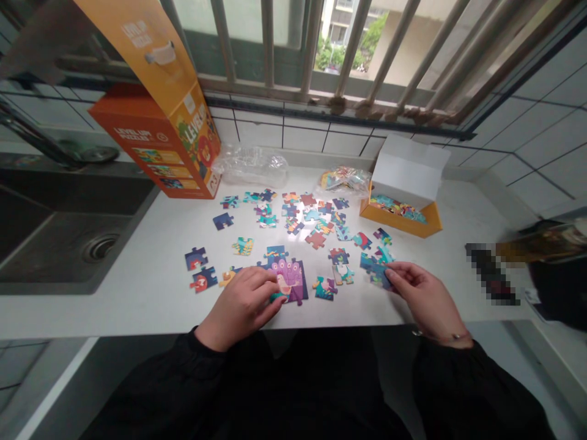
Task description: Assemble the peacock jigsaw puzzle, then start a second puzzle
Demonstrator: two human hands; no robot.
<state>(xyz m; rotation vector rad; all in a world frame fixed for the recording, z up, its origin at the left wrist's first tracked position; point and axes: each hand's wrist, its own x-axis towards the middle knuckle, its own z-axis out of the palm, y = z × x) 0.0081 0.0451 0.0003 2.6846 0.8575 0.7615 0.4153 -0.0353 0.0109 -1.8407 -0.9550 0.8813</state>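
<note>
On the white countertop, my left hand (247, 299) rests over the left part of some joined jigsaw pieces showing a purple peacock (290, 281). Its fingers are bent, with the thumb apart from the index finger, and they cover part of the picture. My right hand (419, 296) pinches a dark blue puzzle piece (386, 278) between thumb and fingers, at the edge of a small blue cluster (372, 264). Between the hands lies a loose piece with green and pink (325, 288). Red-and-blue pieces (203, 279) lie left of my left hand.
Several loose pieces (316, 239) are spread farther back. An orange puzzle box (156, 143) stands open at the back left, beside clear plastic packaging (254, 166). Bagged pieces (345, 179) lie near an open yellow box (426, 227) holding more pieces. A sink (92, 244) is at left.
</note>
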